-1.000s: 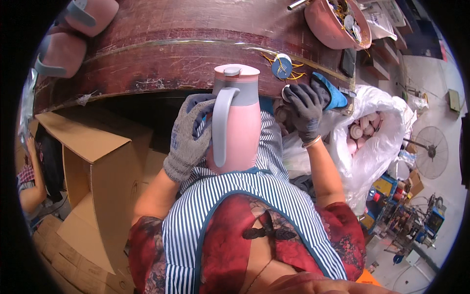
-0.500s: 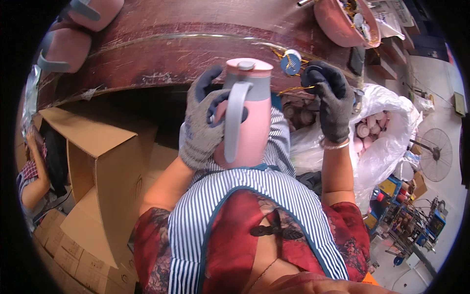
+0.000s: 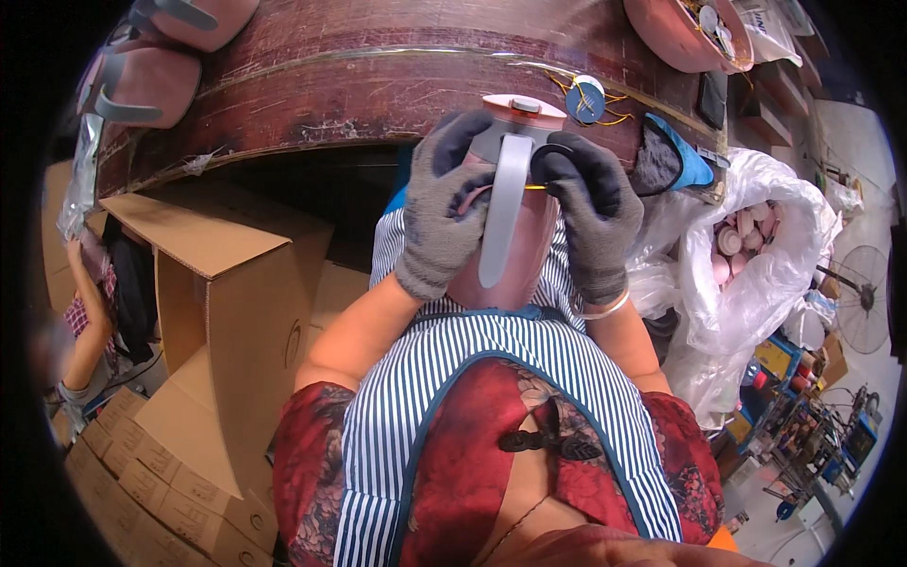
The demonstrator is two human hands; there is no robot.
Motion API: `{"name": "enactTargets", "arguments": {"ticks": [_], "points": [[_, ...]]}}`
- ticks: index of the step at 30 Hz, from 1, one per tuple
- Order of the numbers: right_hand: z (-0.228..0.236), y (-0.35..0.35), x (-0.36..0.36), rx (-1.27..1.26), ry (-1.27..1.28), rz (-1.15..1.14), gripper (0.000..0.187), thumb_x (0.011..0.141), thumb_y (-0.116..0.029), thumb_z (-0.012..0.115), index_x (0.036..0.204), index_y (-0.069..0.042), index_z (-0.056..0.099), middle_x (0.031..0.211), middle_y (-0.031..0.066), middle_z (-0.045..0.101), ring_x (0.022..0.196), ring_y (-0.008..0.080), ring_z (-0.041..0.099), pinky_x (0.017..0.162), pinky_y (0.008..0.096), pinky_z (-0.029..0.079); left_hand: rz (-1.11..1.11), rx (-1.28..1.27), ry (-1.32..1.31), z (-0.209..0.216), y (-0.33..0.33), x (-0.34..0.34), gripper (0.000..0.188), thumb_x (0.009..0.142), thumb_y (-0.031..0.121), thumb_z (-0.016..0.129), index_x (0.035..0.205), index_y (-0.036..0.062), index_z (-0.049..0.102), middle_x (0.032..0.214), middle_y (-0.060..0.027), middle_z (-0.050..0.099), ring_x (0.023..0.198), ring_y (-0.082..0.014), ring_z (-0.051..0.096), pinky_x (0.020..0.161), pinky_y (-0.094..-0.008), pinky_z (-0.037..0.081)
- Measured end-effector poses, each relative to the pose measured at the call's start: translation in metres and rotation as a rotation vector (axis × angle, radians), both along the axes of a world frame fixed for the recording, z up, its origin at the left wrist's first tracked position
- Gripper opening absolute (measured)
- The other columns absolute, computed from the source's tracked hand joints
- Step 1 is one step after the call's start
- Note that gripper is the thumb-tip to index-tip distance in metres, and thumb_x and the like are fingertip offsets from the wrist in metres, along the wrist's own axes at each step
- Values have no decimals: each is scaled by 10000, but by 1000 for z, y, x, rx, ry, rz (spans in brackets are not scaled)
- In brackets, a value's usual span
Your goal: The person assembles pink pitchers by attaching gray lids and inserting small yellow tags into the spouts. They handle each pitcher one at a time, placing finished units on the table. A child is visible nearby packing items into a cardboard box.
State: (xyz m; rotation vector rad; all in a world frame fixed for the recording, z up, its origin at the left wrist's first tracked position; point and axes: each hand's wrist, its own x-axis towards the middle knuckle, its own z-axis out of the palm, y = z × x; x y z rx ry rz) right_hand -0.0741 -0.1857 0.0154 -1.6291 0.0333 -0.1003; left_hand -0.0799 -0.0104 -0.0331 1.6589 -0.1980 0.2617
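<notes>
A pink jug [image 3: 531, 227] with a grey handle [image 3: 504, 213] and pink lid stands upright in front of my apron, near the table edge. My left hand [image 3: 446, 203], in a grey and dark glove, is closed round the jug's left side by the handle. On the other side my gloved right hand [image 3: 590, 208] pinches a short yellow string [image 3: 537, 187], which stretches to the handle. Whatever else is in those fingers is hidden. Several round blue and white tags [image 3: 586, 99] with yellow strings lie on the table just beyond.
The dark red table [image 3: 359, 99] carries more pink jugs [image 3: 156, 85] at far left and a pink basin [image 3: 680, 38] at far right. An opened carton [image 3: 246, 350] stands left; a plastic bag [image 3: 709, 274] of pink parts hangs right. A person's arm [image 3: 90, 312] shows far left.
My right hand has come left from beside the tags to the jug's handle with the yellow string. My left hand keeps its hold on the jug. The view has shifted slightly.
</notes>
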Motion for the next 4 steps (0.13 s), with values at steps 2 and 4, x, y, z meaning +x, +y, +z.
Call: {"name": "enactTargets", "arguments": {"ticks": [2,4], "points": [[-12,-20,-1,394,172,20,295,955,-28,637,1239,48,618,1115,128,701,1004,181,683,893,312,568,-17,-157,265,11,9,-9,309,824,27,742,1133,34,724,1365,-139,539,1296,-259,525,1057,-370,471],[-30,-44,-4,637,363,121,343,973,-95,649,1285,35,588,1161,149,691,1029,211,693,928,326,561,-144,-666,643,1,37,-17,253,938,55,658,1181,63,727,1397,-156,531,1298,-243,525,1099,-376,444]]}}
